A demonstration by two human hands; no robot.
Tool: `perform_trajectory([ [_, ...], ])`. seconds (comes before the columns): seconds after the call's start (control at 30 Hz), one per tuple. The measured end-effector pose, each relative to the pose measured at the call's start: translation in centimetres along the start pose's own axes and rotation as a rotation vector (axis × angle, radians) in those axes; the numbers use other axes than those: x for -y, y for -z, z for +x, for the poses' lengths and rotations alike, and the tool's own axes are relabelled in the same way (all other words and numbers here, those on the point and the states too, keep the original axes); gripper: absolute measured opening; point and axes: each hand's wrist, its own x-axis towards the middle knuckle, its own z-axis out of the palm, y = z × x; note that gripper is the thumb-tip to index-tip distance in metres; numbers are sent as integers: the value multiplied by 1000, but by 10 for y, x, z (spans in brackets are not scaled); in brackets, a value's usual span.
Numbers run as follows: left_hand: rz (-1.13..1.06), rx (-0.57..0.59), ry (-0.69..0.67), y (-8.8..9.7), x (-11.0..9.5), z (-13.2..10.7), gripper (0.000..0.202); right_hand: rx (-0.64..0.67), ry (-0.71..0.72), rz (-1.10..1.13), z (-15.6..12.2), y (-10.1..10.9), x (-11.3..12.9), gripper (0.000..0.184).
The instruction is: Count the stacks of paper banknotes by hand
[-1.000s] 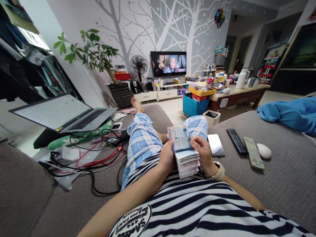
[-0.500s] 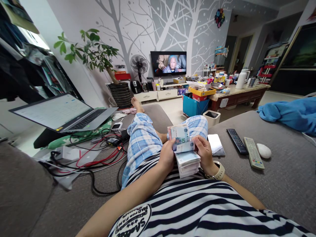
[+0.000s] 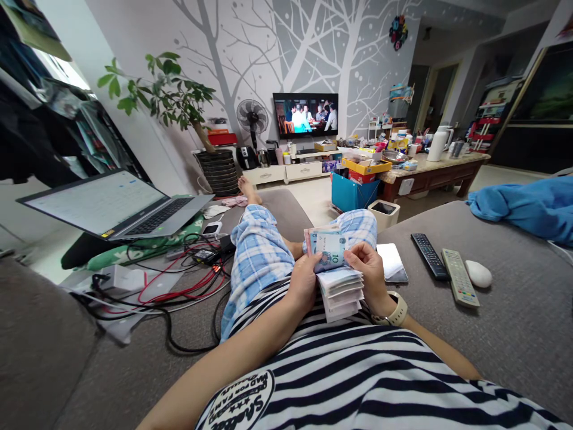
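A wad of banknotes is folded over in front of my striped shirt, its loose ends fanning downward. My left hand is closed round the wad's left side, thumb on top. Above the fold stands an upright part of the wad, with a bluish-green note marked 10 at the front and a pinkish note edge behind it. My right hand pinches the right edge of that front note between thumb and fingers. A pale watch sits on my right wrist.
On the sofa to the right lie a phone, a black remote, a beige remote and a white mouse. Leftward are an open laptop and tangled cables. A small bin stands beyond my knee.
The note that was bent down over the wad has joined the folded part below, and another 10 note stands at the front. My right hand has shifted slightly left. The television picture differs.
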Motion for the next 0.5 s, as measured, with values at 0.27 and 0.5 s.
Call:
perform_trajectory([
  [0.27,-5,22,29,2,3,3,34,35,-39,-78,3,3,-4,40],
  [0.5,32,-104,-68,4,6,6,24,54,-24,-50,0,2,2,38],
])
